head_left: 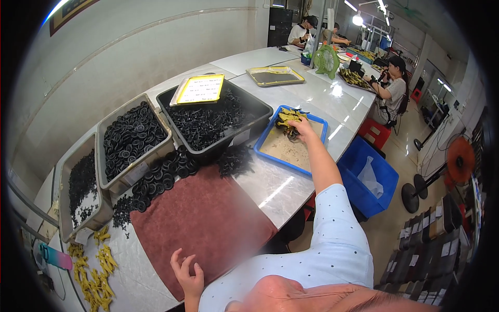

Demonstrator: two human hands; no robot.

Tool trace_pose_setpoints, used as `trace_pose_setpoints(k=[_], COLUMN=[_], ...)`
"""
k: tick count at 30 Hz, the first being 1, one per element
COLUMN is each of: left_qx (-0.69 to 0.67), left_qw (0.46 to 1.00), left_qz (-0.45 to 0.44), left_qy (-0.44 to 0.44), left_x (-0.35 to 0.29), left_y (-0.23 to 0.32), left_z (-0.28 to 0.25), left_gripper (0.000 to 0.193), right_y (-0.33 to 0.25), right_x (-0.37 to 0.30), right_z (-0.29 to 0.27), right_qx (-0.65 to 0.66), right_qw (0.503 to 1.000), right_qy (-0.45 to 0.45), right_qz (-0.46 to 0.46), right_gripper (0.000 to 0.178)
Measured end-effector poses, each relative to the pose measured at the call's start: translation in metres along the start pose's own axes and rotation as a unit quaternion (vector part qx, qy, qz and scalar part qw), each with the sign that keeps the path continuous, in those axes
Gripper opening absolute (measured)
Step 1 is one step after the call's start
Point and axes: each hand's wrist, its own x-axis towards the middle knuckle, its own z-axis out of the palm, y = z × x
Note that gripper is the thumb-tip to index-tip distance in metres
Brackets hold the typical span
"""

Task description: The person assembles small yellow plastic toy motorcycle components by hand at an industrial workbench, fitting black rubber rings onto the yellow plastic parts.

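Observation:
My right hand (301,128) is stretched out over a blue-rimmed tray (277,163) with a tan bottom. Its fingers are closed round a bunch of small yellow-and-black plastic parts (287,120) at the tray's far side; the fingertips are partly hidden. Close to my body, my left hand (187,275) hovers at the near edge of a maroon cloth (200,218), fingers apart and holding nothing. Along the cloth's far edge lie black round wheel-like parts (156,179) and a heap of small black pieces (235,160).
Bins of black parts stand left: a dark bin (254,120), a grey bin (112,179) and a narrower bin (63,203). Yellow parts (96,275) lie near left. A yellow-rimmed tray (275,76) sits beyond. A blue crate (371,195) is right. Other people work farther off.

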Motion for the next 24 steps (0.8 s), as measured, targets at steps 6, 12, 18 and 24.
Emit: trace_pose_setpoints(k=[6,12,18,24], left_qx=[0.006,-0.047,0.005,-0.002], left_qw=[1.000,0.995,0.999,0.999], left_qz=[-0.021,-0.089,-0.053,-0.045], left_qy=[-0.007,-0.011,-0.002,0.016], left_x=[-0.006,0.005,0.006,0.006], left_y=[-0.024,-0.014,-0.022,-0.024], left_z=[0.006,0.008,0.011,0.013], left_gripper=[0.020,0.018,0.018,0.017], right_y=[0.010,0.020,0.022,0.026], right_x=[0.028,0.039,0.035,0.036], right_z=[0.012,0.001,-0.025,0.000], right_qx=[0.009,-0.121,-0.316,-0.454], right_qw=[0.998,0.974,0.920,0.851], right_qy=[0.060,0.178,0.090,0.188], right_qz=[-0.011,-0.078,-0.216,-0.184], right_gripper=[0.052,0.063,0.061,0.069])
